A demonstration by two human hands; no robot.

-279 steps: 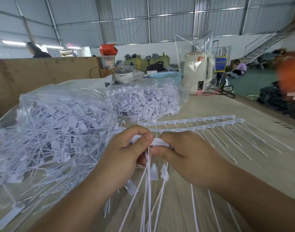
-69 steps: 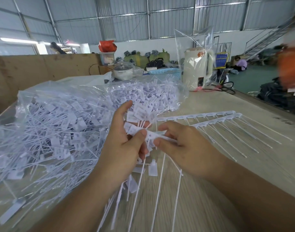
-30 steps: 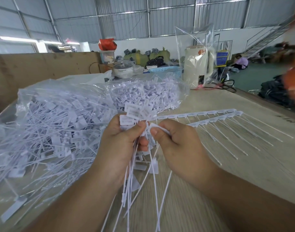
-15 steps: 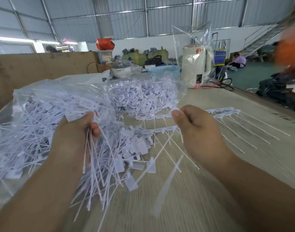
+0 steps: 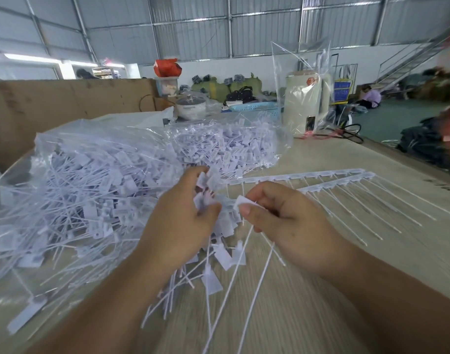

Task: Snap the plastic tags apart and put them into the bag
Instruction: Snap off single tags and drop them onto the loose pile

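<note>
Tags (image 5: pixel 208 190) sit bunched in the left hand (image 5: pixel 183 221), fingers curled round them, stems hanging down over the surface (image 5: pixel 308 315). Right hand (image 5: pixel 287 221) pinches one tag head (image 5: pixel 240 201) btw thumb & forefinger, its stem trailing down; it looks already separate, though blur makes that hard to confirm. Bag (image 5: pixel 73 190) lies just left of the hands, stuffed w/ loose tags; its mouth can't be made out. Two unsnapped strips (image 5: pixel 321 177) lie on the surface to the right, beyond the hands.

Doing it well, prob.: grip close to the joint, short twist not a pull, so stems don't bend. Then drop the whole bunch into the bag at once, stems aligned so none snag.

Writing: small print on tag heads, too blurred to read; the blue sign (image 5: pixel 342 91) at back too.
</note>
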